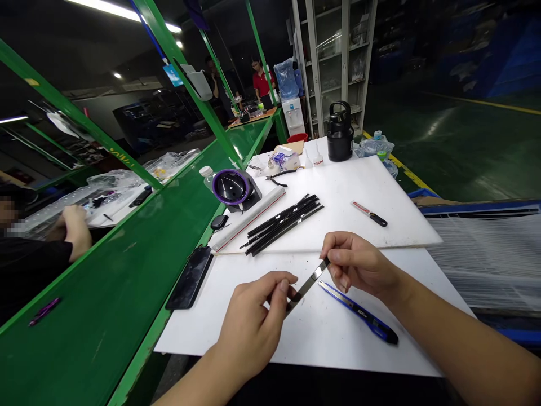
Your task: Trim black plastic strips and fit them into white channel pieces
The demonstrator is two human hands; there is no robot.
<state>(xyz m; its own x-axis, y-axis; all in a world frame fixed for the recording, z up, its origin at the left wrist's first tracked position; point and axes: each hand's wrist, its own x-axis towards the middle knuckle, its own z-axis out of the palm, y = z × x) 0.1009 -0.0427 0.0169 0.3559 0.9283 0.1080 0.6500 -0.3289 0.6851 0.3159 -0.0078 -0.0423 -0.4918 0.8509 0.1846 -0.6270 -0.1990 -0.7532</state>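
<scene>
A short, glossy dark strip (pixel 311 278) slants between my two hands above the white board. My left hand (pixel 258 322) pinches its lower end between thumb and fingers. At the upper end, my right hand (pixel 354 261) grips it with thumb and forefinger. Just below the right hand lies a blue and black utility knife (pixel 359 312), its blade end pointing toward the strip. Beyond my hands a loose bundle of long black strips (pixel 284 224) rests on the white foam sheet (pixel 338 197).
A smaller cutter (pixel 369 213), pliers (pixel 279 179), a long ruler-like bar (pixel 251 219) and a purple-rimmed fan (pixel 231 187) lie beyond. A black jug (pixel 340 132) stands at the back. At left are a phone (pixel 191 277), the green bench (pixel 110 282) and another person's arm (pixel 76 231).
</scene>
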